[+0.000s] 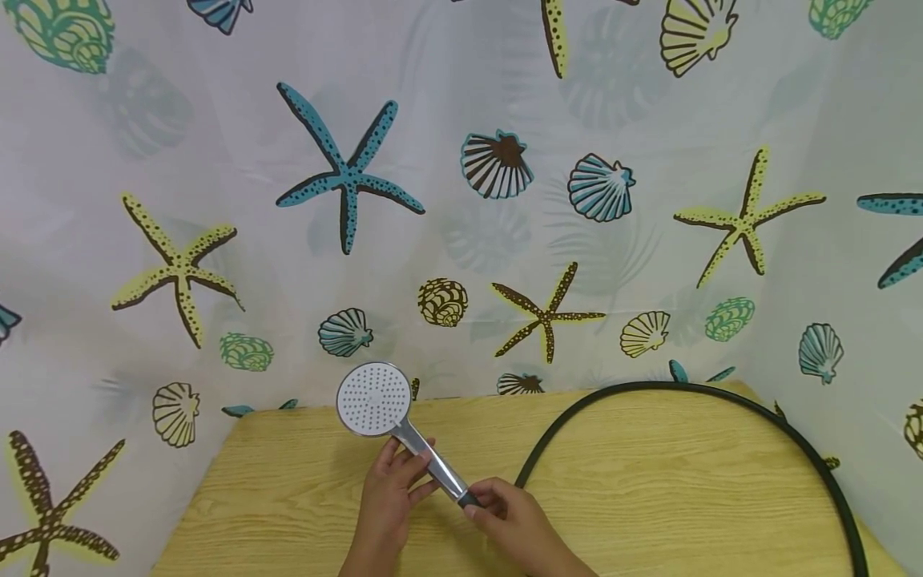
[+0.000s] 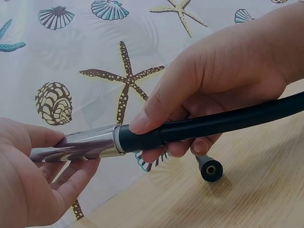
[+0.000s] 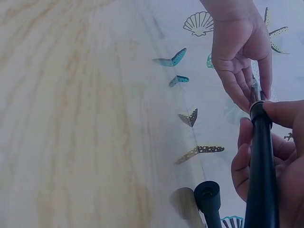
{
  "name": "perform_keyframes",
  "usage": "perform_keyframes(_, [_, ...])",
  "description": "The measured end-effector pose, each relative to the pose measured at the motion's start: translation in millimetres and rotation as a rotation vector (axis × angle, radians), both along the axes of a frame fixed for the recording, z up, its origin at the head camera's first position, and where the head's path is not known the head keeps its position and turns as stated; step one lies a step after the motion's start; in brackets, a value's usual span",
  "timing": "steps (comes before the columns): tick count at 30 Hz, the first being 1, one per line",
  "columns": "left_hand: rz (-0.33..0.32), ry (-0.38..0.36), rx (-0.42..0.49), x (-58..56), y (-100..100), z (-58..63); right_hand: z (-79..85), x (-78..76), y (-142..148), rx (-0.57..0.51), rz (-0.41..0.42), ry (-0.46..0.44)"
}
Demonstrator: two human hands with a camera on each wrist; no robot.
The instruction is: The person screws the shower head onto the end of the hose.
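A shower head (image 1: 374,399) with a round white spray face is held up above the table, tilted to the left. My left hand (image 1: 389,489) grips its chrome handle (image 2: 78,145) between thumb and fingers. At the handle's lower end my right hand (image 1: 515,521) pinches the black end fitting (image 2: 137,137) of a black hose (image 1: 649,386). The fitting meets the handle's rim; whether it is screwed in cannot be seen. From my right hand, the hose runs off in a wide loop. Its other end (image 2: 210,170) shows a brass-coloured centre in the left wrist view.
The light wooden table (image 1: 288,481) lies beneath both hands. Behind it and on both sides hangs a white curtain (image 1: 447,96) printed with starfish and shells. The hose loop spreads over the table's right half, reaching its back edge.
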State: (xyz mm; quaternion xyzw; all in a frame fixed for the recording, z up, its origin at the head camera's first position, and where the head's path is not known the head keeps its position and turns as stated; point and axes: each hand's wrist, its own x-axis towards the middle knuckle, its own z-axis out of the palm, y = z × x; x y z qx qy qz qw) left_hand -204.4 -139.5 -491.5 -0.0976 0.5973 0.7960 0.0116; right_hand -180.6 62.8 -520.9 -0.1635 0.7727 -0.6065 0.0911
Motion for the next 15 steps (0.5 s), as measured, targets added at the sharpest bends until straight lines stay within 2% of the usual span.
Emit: perform_keyframes(15, [0.005, 0.015, -0.009, -0.2, -0.2, -0.8, -0.6, 1.8, 2.8, -0.044, 0.098, -0.012])
